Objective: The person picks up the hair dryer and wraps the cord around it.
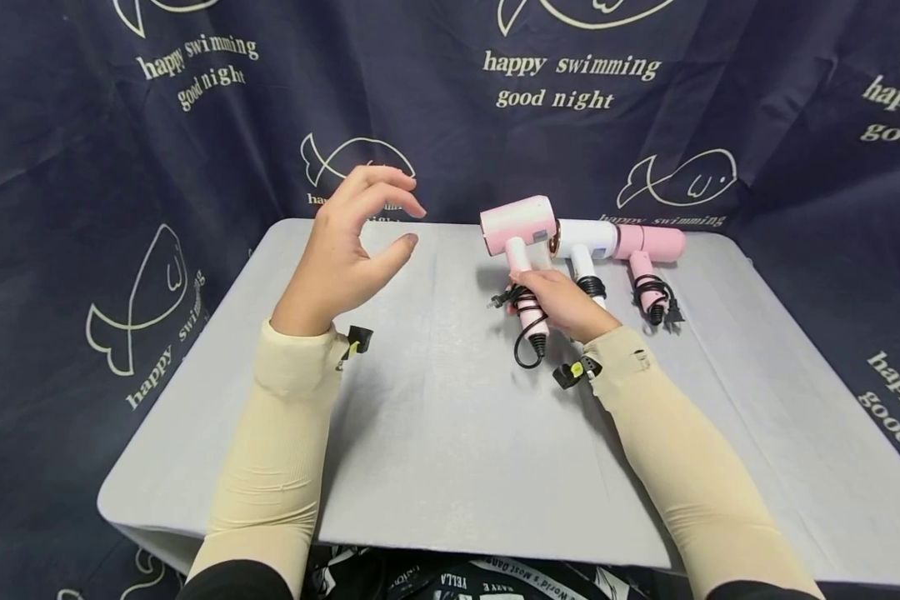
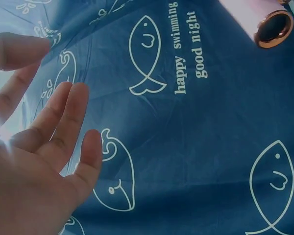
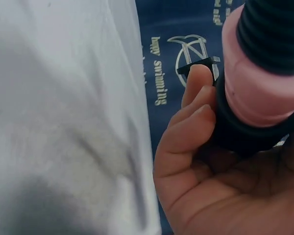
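Note:
My right hand (image 1: 562,302) grips a pink hair dryer (image 1: 519,225) by its handle, where a black cord is wound. The dryer appears raised off the table, its barrel tilted up to the right. In the right wrist view, curled fingers (image 3: 188,132) wrap the corded pink handle (image 3: 257,90), and the black plug (image 3: 198,64) sticks out past them. My left hand (image 1: 348,242) is held above the table on the left, fingers loosely bent and holding nothing. The left wrist view shows its palm (image 2: 34,181) with the copper-rimmed dryer barrel (image 2: 274,29) well apart from it.
A white hair dryer (image 1: 587,242) and another pink hair dryer (image 1: 651,243) lie side by side at the table's back right, cords wound on their handles. The grey-covered table (image 1: 450,467) meets a dark blue fish-print curtain (image 1: 450,133) behind and at both sides.

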### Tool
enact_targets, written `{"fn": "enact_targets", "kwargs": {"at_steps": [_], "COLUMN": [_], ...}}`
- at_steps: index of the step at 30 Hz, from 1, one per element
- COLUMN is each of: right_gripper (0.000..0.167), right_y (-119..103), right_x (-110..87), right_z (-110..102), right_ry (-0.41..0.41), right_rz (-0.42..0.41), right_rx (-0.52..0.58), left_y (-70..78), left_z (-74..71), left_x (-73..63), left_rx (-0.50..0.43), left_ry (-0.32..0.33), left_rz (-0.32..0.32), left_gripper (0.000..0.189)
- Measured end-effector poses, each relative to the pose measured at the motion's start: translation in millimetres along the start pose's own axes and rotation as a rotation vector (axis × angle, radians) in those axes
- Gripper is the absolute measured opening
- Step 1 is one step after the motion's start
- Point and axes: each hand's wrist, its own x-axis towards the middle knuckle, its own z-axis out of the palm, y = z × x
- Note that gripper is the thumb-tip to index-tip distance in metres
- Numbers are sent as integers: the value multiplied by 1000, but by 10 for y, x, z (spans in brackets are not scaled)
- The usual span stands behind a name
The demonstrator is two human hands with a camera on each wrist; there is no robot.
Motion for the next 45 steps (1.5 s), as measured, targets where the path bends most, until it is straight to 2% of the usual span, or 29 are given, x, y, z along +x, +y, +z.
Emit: {"fn": "enact_targets", "kwargs": {"at_steps": [4,9,16,21,24,27,30,33,36,40,42,45], "right_gripper": [32,35,38,36,36,35,36,39,41,52,57,57], "right_y": [66,133,253,236,201,172,152,128,115,98,85,67], "right_x": [75,157,212,245,265,294,333,369,405,426,429,431], "right_z": [-49,-86,-121,-138,-157,-165,-155,-150,-141,-144,-151,-152], "right_ry": [14,21,28,37,48,62,81,122,165,210,224,225], "right_rz": [62,131,201,208,222,246,261,272,269,242,219,190], "right_rx": [147,284,331,362,339,262,112,-95,-353,-663,-786,-909], "left_y": [-27,-79,-216,-303,-325,-336,-346,-356,-367,-373,-372,-368], "left_z": [15,39,77,85,87,79,67,70,75,85,87,76], "left_x": [-7,-16,-24,-16,-11,-15,-26,-33,-45,-47,-42,-42], "left_rx": [-12,-16,-4,-3,-7,-3,4,5,4,-1,1,6], "left_ry": [-23,-49,-78,-83,-92,-101,-110,-112,-116,-126,-127,-128], "left_rz": [-7,-8,-11,-5,-2,0,3,4,0,-3,2,-5], "left_gripper": [22,26,28,28,28,26,24,23,22,21,21,20]}}
